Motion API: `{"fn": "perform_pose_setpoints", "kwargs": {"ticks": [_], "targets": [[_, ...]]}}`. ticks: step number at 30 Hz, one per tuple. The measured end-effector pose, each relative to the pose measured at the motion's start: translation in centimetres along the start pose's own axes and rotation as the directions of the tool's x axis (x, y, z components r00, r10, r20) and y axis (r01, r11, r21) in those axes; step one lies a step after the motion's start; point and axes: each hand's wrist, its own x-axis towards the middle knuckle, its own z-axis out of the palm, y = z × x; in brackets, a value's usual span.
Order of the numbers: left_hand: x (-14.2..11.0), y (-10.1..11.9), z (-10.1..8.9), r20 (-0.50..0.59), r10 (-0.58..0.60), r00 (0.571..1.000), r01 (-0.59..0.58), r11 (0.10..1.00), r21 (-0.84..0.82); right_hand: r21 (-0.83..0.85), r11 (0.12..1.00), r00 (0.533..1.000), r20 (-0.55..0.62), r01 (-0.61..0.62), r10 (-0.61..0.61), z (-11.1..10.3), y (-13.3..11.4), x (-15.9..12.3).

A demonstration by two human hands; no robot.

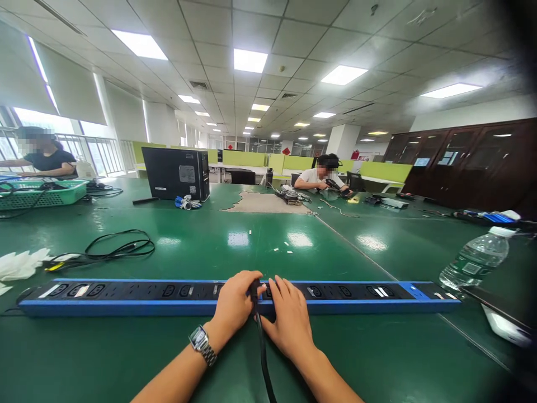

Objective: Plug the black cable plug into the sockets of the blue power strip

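Note:
A long blue and black power strip (126, 295) lies across the green table (235, 240) in front of me. My left hand (235, 302), with a wristwatch on the wrist, is closed around a black plug (254, 291) at the strip's middle, and its black cable (263, 352) runs back toward me between my arms. My right hand (289, 319) rests on the strip beside the plug, fingers stretched over the sockets.
A plastic water bottle (476, 260) lies at the right near a white device (505, 327). Coiled black cable (117, 246) and white gloves (20, 264) lie at the left. Farther off are a black computer case (176, 172), a green basket (46, 193) and two seated people.

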Motion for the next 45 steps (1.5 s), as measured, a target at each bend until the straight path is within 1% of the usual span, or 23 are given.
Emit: {"fn": "perform_pose_setpoints", "kwargs": {"ticks": [2, 4, 5, 7, 10, 13, 15, 17, 20, 22, 25, 26, 28, 30, 32, 33, 35, 37, 38, 40, 42, 44, 45], "targets": [[0.2, -0.8, -1.5, -0.159, -0.028, 0.987, 0.017, 0.997, -0.07, -0.015, 1.0, 1.0, 0.009, 0.0, 0.001, 0.1, -0.1, 0.0], [-0.3, -2.3, -4.0, -0.258, -0.072, 0.963, 0.056, 0.996, -0.068, -0.018, 1.0, 1.0, 0.019, -0.006, 0.006, 0.1, -0.2, 0.2], [-0.8, -3.3, -5.4, -0.272, -0.106, 0.957, 0.097, 0.994, -0.047, -0.017, 1.0, 1.0, 0.022, -0.011, 0.012, 0.1, -0.2, 0.2], [-2.2, -5.2, -7.8, -0.244, -0.185, 0.952, 0.192, 0.981, 0.005, -0.016, 1.0, 0.999, 0.019, -0.025, 0.025, 0.0, -0.3, 0.3], [-4.4, -7.4, -9.6, -0.149, -0.273, 0.95, 0.284, 0.957, 0.063, -0.018, 0.999, 0.999, 0.024, -0.032, 0.032, 0.0, -0.5, 0.3], [-5.2, -7.9, -9.5, -0.061, -0.216, 0.974, 0.222, 0.969, 0.107, -0.021, 0.999, 0.998, 0.045, -0.046, 0.047, 0.1, -0.7, 0.5], [-4.8, -7.4, -8.9, -0.023, -0.151, 0.988, 0.153, 0.977, 0.147, -0.023, 0.997, 0.996, 0.054, -0.067, 0.069, 0.2, -1.0, 0.6], [-4.1, -6.7, -8.6, 0.013, -0.129, 0.992, 0.124, 0.973, 0.194, -0.017, 0.996, 0.994, 0.068, -0.09, 0.091, 0.3, -1.2, 0.8], [-3.6, -6.2, -8.6, 0.062, -0.166, 0.984, 0.145, 0.956, 0.254, 0.023, 0.996, 0.987, 0.134, -0.089, 0.085, -0.1, -1.4, 0.9], [-3.7, -6.3, -8.7, 0.078, -0.209, 0.975, 0.179, 0.941, 0.286, 0.042, 0.992, 0.98, 0.162, -0.119, 0.111, -0.7, -2.1, 1.2], [-4.5, -6.7, -8.7, 0.109, -0.243, 0.964, 0.201, 0.932, 0.302, 0.084, 0.985, 0.979, 0.147, -0.153, 0.139, -1.7, -4.6, 2.0], [-4.8, -6.8, -8.6, 0.125, -0.239, 0.963, 0.192, 0.933, 0.304, 0.123, 0.985, 0.984, 0.144, -0.119, 0.101, -1.9, -5.9, 2.4], [-5.2, -7.1, -8.4, 0.137, -0.217, 0.966, 0.164, 0.932, 0.323, 0.231, 0.973, 0.988, 0.144, 0.013, -0.047, -1.7, -8.7, 3.6], [-5.5, -7.2, -8.1, 0.106, -0.205, 0.973, 0.155, 0.92, 0.359, 0.322, 0.936, 0.969, 0.146, 0.143, -0.199, -1.0, -11.4, 4.9], [-5.6, -7.4, -7.8, 0.071, -0.204, 0.976, 0.161, 0.908, 0.387, 0.373, 0.9, 0.951, 0.115, 0.225, -0.286, -0.3, -12.8, 6.1], [-5.6, -7.4, -7.8, 0.065, -0.205, 0.977, 0.164, 0.904, 0.396, 0.396, 0.886, 0.955, 0.064, 0.242, -0.289, -0.1, -12.9, 6.6], [-5.6, -7.6, -7.7, 0.072, -0.207, 0.976, 0.16, 0.896, 0.414, 0.451, 0.865, 0.975, -0.109, 0.222, -0.193, -0.3, -11.5, 7.1], [-5.5, -7.7, -7.7, 0.082, -0.212, 0.974, 0.155, 0.883, 0.442, 0.511, 0.846, 0.963, -0.27, 0.156, -0.014, -1.2, -8.1, 6.9], [-5.6, -7.8, -7.7, 0.09, -0.21, 0.974, 0.147, 0.878, 0.456, 0.528, 0.841, 0.952, -0.299, 0.115, 0.057, -1.8, -5.7, 6.6], [-5.6, -8.0, -7.6, 0.102, -0.195, 0.975, 0.126, 0.874, 0.47, 0.539, 0.841, 0.955, -0.27, 0.04, 0.127, -3.0, -0.6, 5.4], [-5.8, -8.3, -7.6, 0.101, -0.175, 0.979, 0.109, 0.879, 0.465, 0.525, 0.85, 0.972, -0.172, -0.046, 0.159, -4.0, 4.3, 3.8], [-5.9, -8.5, -7.7, 0.088, -0.167, 0.982, 0.109, 0.883, 0.457, 0.492, 0.866, 0.988, -0.061, -0.093, 0.141, -4.5, 7.8, 2.4], [-5.8, -8.5, -7.7, 0.082, -0.169, 0.982, 0.114, 0.884, 0.453, 0.477, 0.873, 0.992, -0.02, -0.098, 0.122, -4.7, 8.8, 1.8]]}}
